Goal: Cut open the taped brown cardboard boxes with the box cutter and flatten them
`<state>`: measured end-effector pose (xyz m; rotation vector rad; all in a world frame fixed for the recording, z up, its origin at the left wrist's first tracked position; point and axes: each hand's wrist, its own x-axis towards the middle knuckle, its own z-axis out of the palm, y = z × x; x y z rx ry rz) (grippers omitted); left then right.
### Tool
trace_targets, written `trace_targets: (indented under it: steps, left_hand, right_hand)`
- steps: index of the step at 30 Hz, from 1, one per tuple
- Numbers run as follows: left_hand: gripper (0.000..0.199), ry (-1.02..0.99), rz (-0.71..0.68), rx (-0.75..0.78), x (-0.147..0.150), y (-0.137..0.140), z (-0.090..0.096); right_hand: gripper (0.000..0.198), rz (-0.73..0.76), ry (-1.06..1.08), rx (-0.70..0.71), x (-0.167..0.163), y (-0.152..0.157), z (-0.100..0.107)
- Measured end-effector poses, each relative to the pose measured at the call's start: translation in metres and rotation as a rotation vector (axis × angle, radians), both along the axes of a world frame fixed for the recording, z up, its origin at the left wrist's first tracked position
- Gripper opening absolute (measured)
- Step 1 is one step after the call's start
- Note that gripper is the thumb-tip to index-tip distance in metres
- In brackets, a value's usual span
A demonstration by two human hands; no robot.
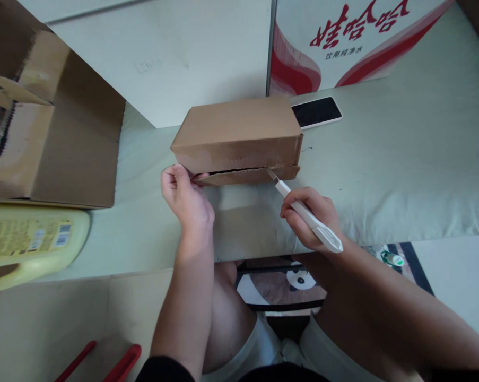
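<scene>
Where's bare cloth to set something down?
Widest: pale green cloth right of the phone and right hand. Narrower: between the large brown carton and left hand. Crowded: around the small box, with both hands, cutter and phone close by.

Dim, diffuse light casts soft, faint shadows
</scene>
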<state>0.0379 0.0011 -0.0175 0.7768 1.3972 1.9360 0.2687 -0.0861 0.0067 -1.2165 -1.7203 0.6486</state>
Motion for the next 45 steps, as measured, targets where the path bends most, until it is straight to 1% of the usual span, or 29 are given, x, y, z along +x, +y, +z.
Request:
trace_targets:
  steps: [7,11,15,18,22,29,34,40,45]
  left_hand:
    - [0.018,-0.024,0.002,0.008,0.0,-0.001,0.002]
    - [0.016,-0.013,0.016,-0.029,0.002,-0.001,0.005]
    - [0.02,-0.001,0.008,-0.018,0.001,0.0,0.004]
    - [0.027,0.013,0.0,0.011,-0.001,0.0,-0.001]
    - [0.032,0.044,-0.014,0.006,-0.004,0.001,-0.006]
    - [0.034,0.062,-0.026,0.032,-0.007,0.002,-0.01]
    - [0.029,0.068,-0.009,0.011,-0.005,0.001,-0.007]
    - [0.03,0.031,-0.003,0.014,0.0,-0.001,0.0]
    - [0.032,0.051,0.002,0.007,0.0,0.0,-0.001]
  right_hand:
    - [0.009,-0.009,-0.022,-0.01,-0.002,0.001,0.001]
    - [0.01,0.002,-0.016,0.008,-0.002,0.001,0.001]
    - [0.011,0.009,-0.021,0.035,-0.002,0.002,0.001]
    - [0.01,-0.001,-0.021,0.007,-0.001,0.001,0.002]
    - [0.008,-0.004,-0.02,-0.029,-0.001,0.001,0.001]
    - [0.01,0.0,-0.031,0.023,-0.003,0.001,-0.002]
    - [0.013,0.0,-0.046,0.02,-0.003,0.002,-0.003]
    - [0.012,0.004,-0.046,0.001,-0.003,0.002,-0.002]
    - [0.014,0.006,-0.043,-0.002,-0.003,0.001,-0.002]
